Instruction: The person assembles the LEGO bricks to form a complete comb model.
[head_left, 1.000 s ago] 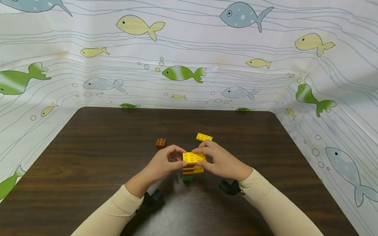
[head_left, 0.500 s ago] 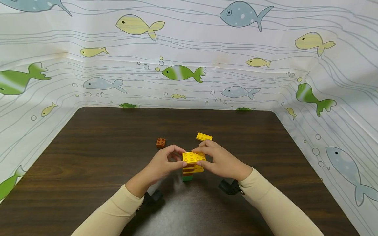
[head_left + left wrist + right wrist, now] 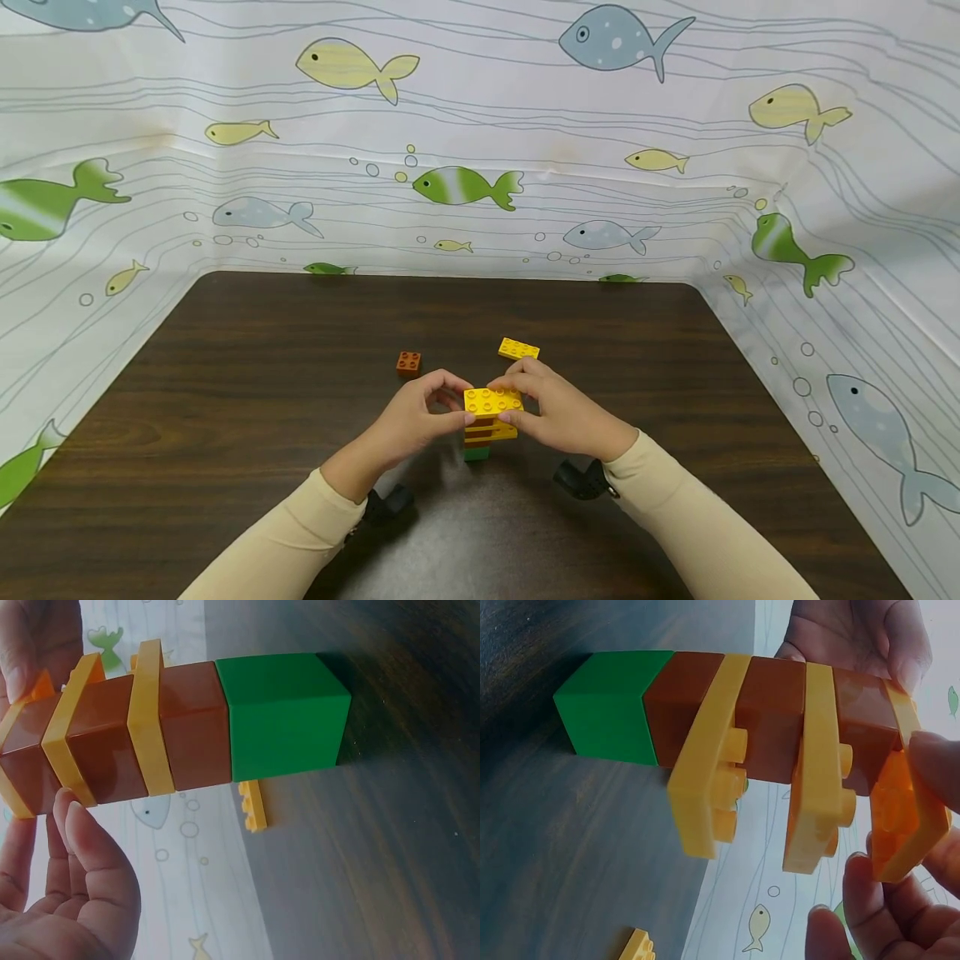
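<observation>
A tower of toy building bricks stands upright at the middle of the table. Its base is a green brick (image 3: 289, 720); brown bricks (image 3: 195, 724) and long yellow plates alternate above that. In the right wrist view, the yellow plates stick out past the brown bricks on one side, and their studs show. Across the top lies a yellow plate (image 3: 487, 401). My left hand (image 3: 411, 421) holds its left end between thumb and fingers. At its other end, my right hand (image 3: 568, 410) pinches it, thumb in front and fingers behind. The back of the tower is hidden in the head view.
Behind the tower, a loose brown brick (image 3: 408, 363) lies to the left and a loose yellow plate (image 3: 518, 348) to the right. The dark wooden table (image 3: 262, 400) meets a fish-patterned sheet (image 3: 480, 117) at the back and sides.
</observation>
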Demonstrator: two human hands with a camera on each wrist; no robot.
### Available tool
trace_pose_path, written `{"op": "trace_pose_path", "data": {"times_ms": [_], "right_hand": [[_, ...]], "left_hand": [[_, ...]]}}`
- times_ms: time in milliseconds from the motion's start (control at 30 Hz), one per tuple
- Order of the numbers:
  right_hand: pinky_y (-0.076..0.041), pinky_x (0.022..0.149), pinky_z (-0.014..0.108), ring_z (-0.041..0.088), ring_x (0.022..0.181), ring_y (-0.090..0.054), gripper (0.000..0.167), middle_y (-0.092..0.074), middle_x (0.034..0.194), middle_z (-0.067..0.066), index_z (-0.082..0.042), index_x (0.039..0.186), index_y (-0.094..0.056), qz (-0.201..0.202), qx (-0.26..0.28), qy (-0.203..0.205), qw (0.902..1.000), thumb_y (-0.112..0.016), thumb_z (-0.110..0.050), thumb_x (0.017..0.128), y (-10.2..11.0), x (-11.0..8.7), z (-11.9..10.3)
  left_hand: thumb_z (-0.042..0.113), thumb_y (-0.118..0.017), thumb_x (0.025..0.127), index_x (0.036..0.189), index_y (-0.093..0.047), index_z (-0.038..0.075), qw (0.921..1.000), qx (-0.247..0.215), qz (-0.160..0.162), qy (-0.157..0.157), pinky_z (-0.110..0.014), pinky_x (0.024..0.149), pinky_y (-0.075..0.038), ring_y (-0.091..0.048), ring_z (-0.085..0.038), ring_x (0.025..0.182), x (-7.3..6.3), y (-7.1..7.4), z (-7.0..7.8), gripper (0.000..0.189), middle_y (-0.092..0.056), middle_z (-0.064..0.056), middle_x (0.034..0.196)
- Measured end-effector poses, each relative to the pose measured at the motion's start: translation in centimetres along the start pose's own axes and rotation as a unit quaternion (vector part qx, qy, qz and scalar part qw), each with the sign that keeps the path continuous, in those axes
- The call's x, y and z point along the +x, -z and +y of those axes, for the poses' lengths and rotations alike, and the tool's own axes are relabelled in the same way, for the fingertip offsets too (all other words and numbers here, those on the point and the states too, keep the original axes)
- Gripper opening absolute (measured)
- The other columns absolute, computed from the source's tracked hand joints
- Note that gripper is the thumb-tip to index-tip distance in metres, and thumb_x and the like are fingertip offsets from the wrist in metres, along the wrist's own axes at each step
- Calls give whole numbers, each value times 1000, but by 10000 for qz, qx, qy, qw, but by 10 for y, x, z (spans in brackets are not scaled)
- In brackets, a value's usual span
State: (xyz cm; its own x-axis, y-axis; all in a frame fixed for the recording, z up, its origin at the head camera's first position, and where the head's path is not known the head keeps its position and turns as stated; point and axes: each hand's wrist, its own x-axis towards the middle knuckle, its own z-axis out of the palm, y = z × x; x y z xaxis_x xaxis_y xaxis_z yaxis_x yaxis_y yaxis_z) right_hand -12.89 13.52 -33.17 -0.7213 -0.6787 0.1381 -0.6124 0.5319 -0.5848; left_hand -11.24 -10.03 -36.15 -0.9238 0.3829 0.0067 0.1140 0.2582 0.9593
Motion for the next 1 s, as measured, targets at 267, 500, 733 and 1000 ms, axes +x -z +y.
{"op": "trace_pose_path", "data": {"times_ms": [267,500,733,1000], "right_hand": [[-45,77,26,15,94,-48,39,-51,110,2,-4,124,-61,21,160,13,9999,-71,-14,88,-1,0,1],[-47,77,26,15,92,-48,39,-51,109,3,-4,123,-61,-37,42,-2,10000,-71,-14,87,1,1,-1],[-46,79,27,16,95,-48,39,-51,111,4,-4,124,-61,-113,-13,-28,9999,-70,-13,88,2,1,-2],[-47,80,33,16,96,-49,39,-51,112,3,-5,125,-60,-146,-43,-151,9998,-70,-14,89,2,2,-3]], "left_hand": [[15,-69,88,115,-58,1,9998,207,-30,-53,-34,70,-47,-57,-26,89,-1,1,1,32,-59,-11,102],[16,-70,88,115,-59,2,9997,228,-9,1,-33,71,-48,-56,-24,92,0,1,2,32,-59,-10,105],[21,-71,87,120,-58,3,9998,190,-68,-43,-36,72,-48,-54,-25,97,0,12,-2,39,-56,-15,118],[17,-69,88,122,-56,2,9991,109,409,99,-36,84,-46,-53,-27,102,3,39,-13,39,-53,-22,125]]}}
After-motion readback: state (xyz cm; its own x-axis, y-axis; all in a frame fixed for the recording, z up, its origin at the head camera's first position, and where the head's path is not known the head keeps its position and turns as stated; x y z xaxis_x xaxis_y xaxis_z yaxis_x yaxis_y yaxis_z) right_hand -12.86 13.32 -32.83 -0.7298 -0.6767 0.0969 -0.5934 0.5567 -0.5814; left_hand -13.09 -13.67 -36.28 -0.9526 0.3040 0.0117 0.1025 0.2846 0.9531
